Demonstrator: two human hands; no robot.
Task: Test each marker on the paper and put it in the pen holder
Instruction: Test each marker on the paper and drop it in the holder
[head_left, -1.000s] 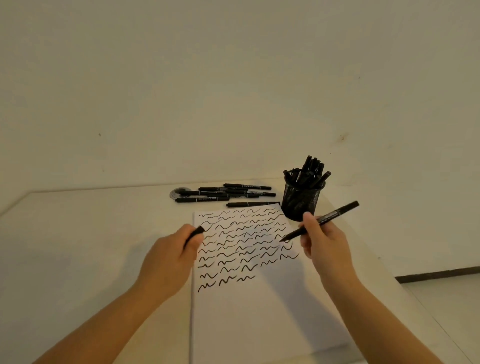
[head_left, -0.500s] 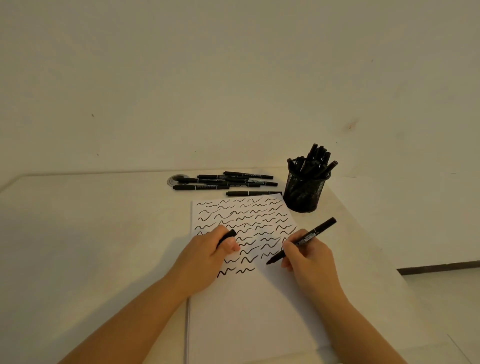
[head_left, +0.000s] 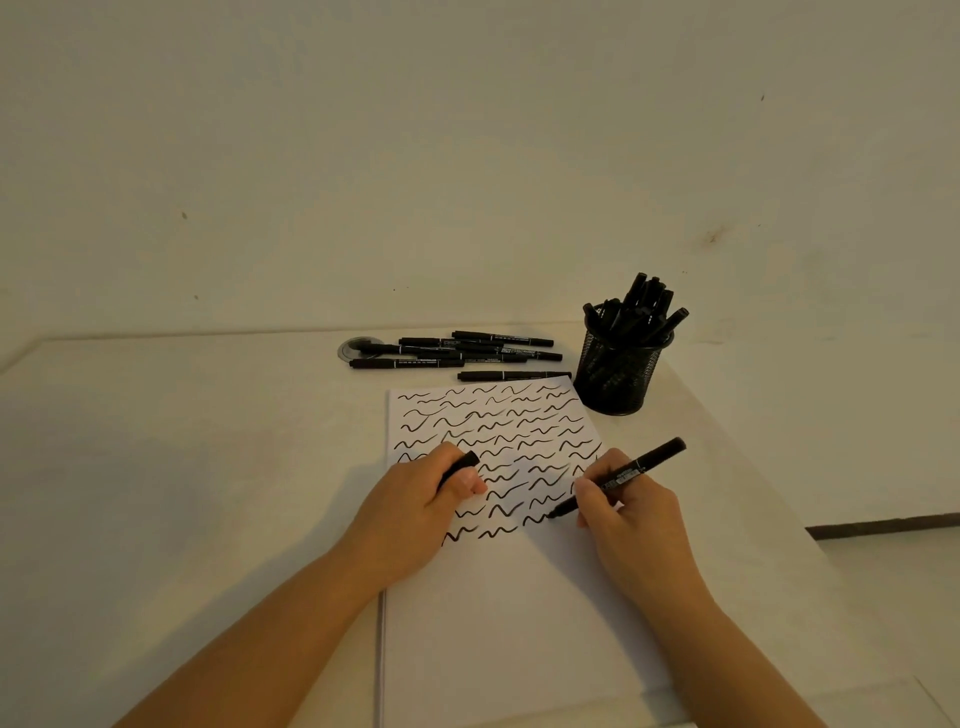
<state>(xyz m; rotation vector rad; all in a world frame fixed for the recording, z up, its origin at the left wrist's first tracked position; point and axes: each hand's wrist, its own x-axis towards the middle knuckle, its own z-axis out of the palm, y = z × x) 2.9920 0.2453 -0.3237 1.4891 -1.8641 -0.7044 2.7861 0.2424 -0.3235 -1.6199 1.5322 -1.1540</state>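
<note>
My right hand (head_left: 631, 512) grips an uncapped black marker (head_left: 636, 467), whose tip touches the white paper (head_left: 519, 613) at the end of a fresh squiggle. My left hand (head_left: 415, 506) rests on the paper's left part, fingers closed around the black marker cap (head_left: 460, 465). Rows of black wavy lines cover the sheet's upper half. A black mesh pen holder (head_left: 618, 374), with several markers standing in it, is beyond the paper's far right corner. Several capped black markers (head_left: 457, 353) lie in a pile behind the paper.
A round grey grommet (head_left: 353, 347) sits in the white table (head_left: 182, 467) under the left end of the marker pile. The wall rises right behind the table. The table's right edge runs close past the pen holder, with floor below.
My right hand came down from beside the pen holder and set the marker tip on the paper, drawing a new squiggle. My left hand moved onto the sheet with the cap.
</note>
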